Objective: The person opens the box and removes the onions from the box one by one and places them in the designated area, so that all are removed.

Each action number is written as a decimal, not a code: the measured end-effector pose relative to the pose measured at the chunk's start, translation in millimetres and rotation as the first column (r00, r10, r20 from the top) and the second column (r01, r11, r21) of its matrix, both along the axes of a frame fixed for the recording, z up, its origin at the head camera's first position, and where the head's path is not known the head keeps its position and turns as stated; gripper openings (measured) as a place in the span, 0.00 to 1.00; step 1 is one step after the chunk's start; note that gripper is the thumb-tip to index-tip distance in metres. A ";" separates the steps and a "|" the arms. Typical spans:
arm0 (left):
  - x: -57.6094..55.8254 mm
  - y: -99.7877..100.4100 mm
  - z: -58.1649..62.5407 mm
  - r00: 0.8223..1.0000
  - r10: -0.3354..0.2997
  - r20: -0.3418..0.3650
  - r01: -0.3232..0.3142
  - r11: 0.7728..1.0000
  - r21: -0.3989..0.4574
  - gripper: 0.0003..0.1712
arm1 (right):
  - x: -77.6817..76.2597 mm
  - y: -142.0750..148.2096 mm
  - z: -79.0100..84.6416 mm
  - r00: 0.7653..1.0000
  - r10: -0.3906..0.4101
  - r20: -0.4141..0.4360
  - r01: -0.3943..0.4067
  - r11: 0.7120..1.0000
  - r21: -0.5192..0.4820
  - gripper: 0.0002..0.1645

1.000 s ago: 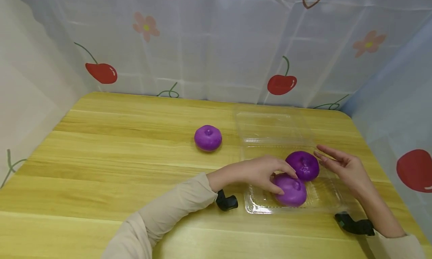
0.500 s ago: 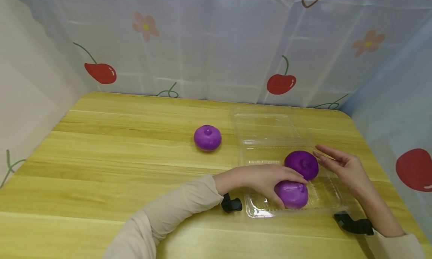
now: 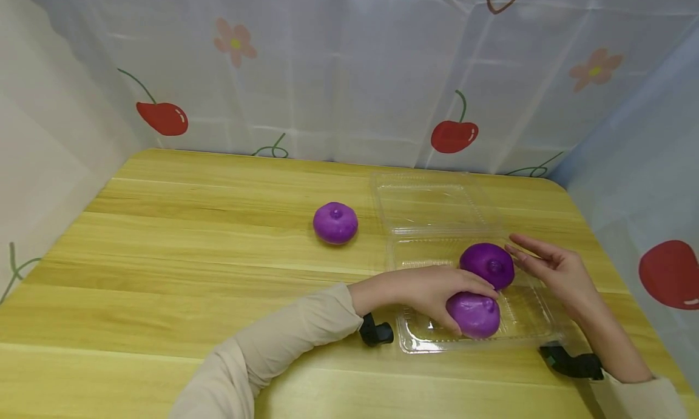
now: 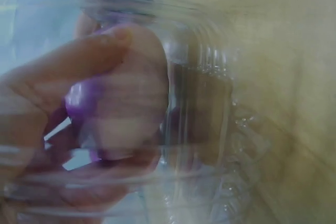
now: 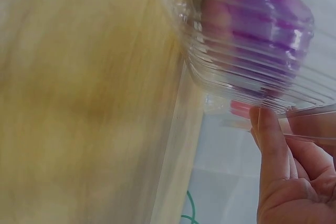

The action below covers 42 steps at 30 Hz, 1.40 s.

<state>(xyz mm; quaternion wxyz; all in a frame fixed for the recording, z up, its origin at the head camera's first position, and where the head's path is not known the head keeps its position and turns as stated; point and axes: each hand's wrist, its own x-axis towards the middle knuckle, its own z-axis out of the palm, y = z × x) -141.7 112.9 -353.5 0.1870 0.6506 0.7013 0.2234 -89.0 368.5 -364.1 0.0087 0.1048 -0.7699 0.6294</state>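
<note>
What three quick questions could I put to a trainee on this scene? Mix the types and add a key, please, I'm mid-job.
1. Count: how many purple onion-shaped pieces sit inside the clear container?
2. True or false: the container's lid is closed over them.
3. Multiple choice: what does the left hand hold?
A) the lid
B) the piece in the container nearer the person
C) the piece outside the container

Key:
1. Two; the third lies on the table.
2. False; the lid lies open, folded back away from the person.
3. B.
</note>
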 end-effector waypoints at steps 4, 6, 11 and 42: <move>-1.8 -3.1 1.3 0.999 0.010 0.037 -0.011 1.000 0.023 0.43 | -0.3 -0.3 -0.2 1.000 -0.005 0.007 0.005 1.000 -0.002 0.23; -2.5 -5.3 3.0 0.998 0.022 0.054 -0.024 0.999 0.033 0.43 | -0.3 -0.5 -0.1 1.000 -0.008 0.006 0.008 1.000 0.010 0.23; -3.0 -11.9 9.6 0.996 0.038 0.087 -0.042 0.998 0.049 0.43 | -0.4 -1.3 0.5 1.000 -0.008 0.000 0.008 1.000 0.022 0.24; -37.5 -165.8 28.9 0.871 0.362 0.332 -0.459 0.841 0.286 0.43 | -0.8 0.4 -1.7 1.000 0.016 0.011 -0.015 0.997 -0.070 0.23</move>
